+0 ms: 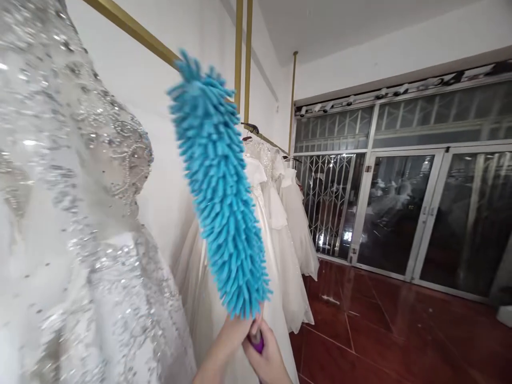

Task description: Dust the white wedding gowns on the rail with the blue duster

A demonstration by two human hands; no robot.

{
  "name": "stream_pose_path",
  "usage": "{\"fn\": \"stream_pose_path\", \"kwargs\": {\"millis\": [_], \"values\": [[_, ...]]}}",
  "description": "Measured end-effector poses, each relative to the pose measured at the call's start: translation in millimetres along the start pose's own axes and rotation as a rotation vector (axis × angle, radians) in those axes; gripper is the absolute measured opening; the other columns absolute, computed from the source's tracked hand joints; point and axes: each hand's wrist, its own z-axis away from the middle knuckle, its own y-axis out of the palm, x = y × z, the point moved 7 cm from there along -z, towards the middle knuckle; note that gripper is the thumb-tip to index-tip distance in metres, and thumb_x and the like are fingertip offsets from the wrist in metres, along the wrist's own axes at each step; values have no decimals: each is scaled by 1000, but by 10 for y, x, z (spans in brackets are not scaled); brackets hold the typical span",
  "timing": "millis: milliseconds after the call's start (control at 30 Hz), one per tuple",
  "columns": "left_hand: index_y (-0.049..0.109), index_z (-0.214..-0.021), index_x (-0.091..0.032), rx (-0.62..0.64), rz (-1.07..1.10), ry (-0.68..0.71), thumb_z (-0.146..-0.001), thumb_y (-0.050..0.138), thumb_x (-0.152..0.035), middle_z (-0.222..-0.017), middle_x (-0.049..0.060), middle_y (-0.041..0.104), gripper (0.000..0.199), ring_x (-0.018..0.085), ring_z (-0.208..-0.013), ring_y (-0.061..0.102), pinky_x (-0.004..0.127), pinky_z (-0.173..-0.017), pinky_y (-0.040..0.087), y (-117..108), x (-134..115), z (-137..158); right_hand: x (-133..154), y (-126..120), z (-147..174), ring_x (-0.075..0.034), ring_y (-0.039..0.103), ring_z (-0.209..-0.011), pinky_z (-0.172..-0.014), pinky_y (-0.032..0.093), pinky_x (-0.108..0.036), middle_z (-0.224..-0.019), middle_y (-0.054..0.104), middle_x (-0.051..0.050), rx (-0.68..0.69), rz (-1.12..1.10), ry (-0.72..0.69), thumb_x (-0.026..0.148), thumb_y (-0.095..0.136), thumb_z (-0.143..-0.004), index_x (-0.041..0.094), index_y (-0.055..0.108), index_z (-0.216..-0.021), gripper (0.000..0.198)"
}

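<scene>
A blue chenille duster [218, 181] stands upright in front of me, its tip near the gold clothes rail [132, 29]. Its purple handle [257, 341] pokes out at the bottom between my two hands. My right hand [274, 360] is wrapped around the handle. My left hand [230, 338] reaches in from the left and pinches the base of the fluffy head, where it meets the handle. A sequinned, beaded white gown [80, 213] hangs close on the left, just beside the duster.
More white gowns [288, 229] hang along the rail by the white wall. Glass doors [432, 213] and a metal grille [330, 202] close off the far end. The floor [380, 336] is glossy dark red tile.
</scene>
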Motion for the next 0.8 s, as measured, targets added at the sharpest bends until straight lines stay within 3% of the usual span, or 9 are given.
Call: {"fn": "stream_pose_path", "kwargs": {"millis": [100, 233, 333, 400, 500, 567, 700, 800], "values": [[33, -43, -23, 70, 118, -26, -69, 52, -41, -33, -7, 30, 37, 9, -37, 29, 25, -48, 32, 340, 10, -660, -324, -285, -421, -10, 47, -64, -65, 43, -20, -77, 53, -1, -101, 40, 83, 23, 47, -71, 12, 48, -105, 36], [32, -46, -23, 61, 232, -148, -66, 51, -49, -32, -8, 27, 38, 7, -32, 23, 24, -35, 16, 536, 503, -1200, -928, -538, -676, -7, 33, -41, -42, 32, -19, -55, 41, 7, -82, 64, 260, 25, 43, -72, 11, 39, -119, 49], [27, -45, -24, 68, 303, -268, -62, 50, -54, -33, -8, 23, 41, 8, -31, 21, 23, -30, 7, 566, 900, -1324, -1242, -644, -729, -6, 30, -42, -42, 27, -19, -57, 41, 7, 24, 78, 311, 16, 44, -66, 14, 44, -113, 47], [27, -45, -25, 106, 344, -307, -60, 52, -56, -33, -8, 22, 43, 9, -33, 24, 22, -28, 8, 586, 987, -1352, -1305, -704, -785, -6, 32, -48, -47, 28, -18, -62, 41, 6, 114, 80, 281, 9, 42, -63, 16, 50, -97, 36], [30, -47, -24, 222, 338, -238, -62, 55, -52, -35, -8, 25, 41, 9, -35, 28, 21, -29, 16, 676, 825, -1460, -1251, -813, -956, -6, 31, -53, -51, 27, -19, -63, 37, 6, 193, 129, 206, 7, 42, -64, 16, 49, -80, 20], [30, -46, -22, 289, 267, -160, -67, 54, -49, -34, -8, 27, 41, 7, -33, 25, 21, -33, 19, 771, 681, -1603, -1221, -907, -1112, -6, 29, -53, -52, 26, -20, -61, 35, 6, 158, 173, 176, 13, 43, -68, 15, 50, -80, 14], [32, -46, -21, 188, 190, -148, -70, 54, -50, -31, -8, 29, 43, 5, -30, 21, 22, -34, 15, 866, 769, -1938, -1409, -1058, -1350, -8, 29, -55, -53, 28, -21, -62, 37, 5, 65, 87, 199, 24, 43, -71, 14, 49, -91, 23], [32, -48, -22, 140, 208, -265, -68, 51, -56, -33, -8, 27, 44, 6, -28, 18, 24, -32, 11, 933, 1132, -2030, -1774, -1119, -1384, -6, 32, -51, -50, 27, -19, -60, 37, 6, 172, -4, 279, 20, 46, -65, 15, 49, -89, 24]]}}
